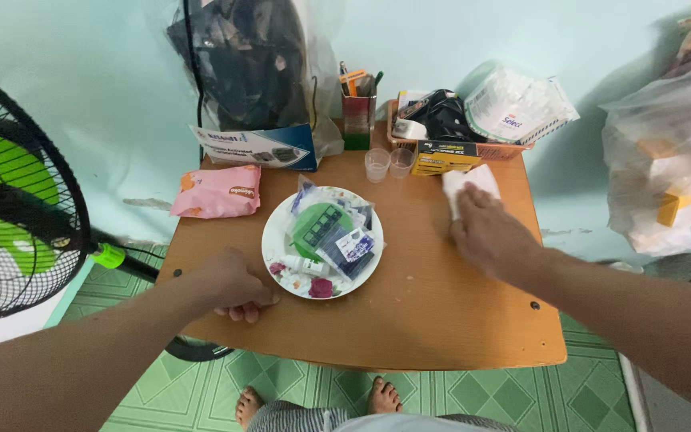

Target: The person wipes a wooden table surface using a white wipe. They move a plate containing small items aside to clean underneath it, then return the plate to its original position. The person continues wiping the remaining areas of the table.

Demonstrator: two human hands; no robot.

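R hand [485, 232] lies flat, palm down, on a white cloth [467, 186] near the table's [433, 320] far right corner, fingers spread over the cloth's near part; pressing it to the wood, not gripping it. The cloth sits just in front of a yellow-black box [444, 158], touching or nearly so. L hand [229, 284] rests by the table's left edge toward the near side, fingers curled under, knuckles just beside the rim of a white plate [281, 264]; can't tell if anything's in it, nothing visible. Plate sits mid-table, piled w/ small packets, a green round item [319, 220] and a small bottle [304, 265]. Far left corner: pink packet [217, 192], and behind it a white-blue box [257, 147] at the far edge. Far edge centre: pen cup [358, 116], w/ two small clear cups [389, 163] in front, side by side. Far right corner: basket [473, 120] w/ black items & a white bag. Off the table: fan [9, 192] to the left, plastic bags to the right, bare feet on green tile floor [281, 384] below the near edge.
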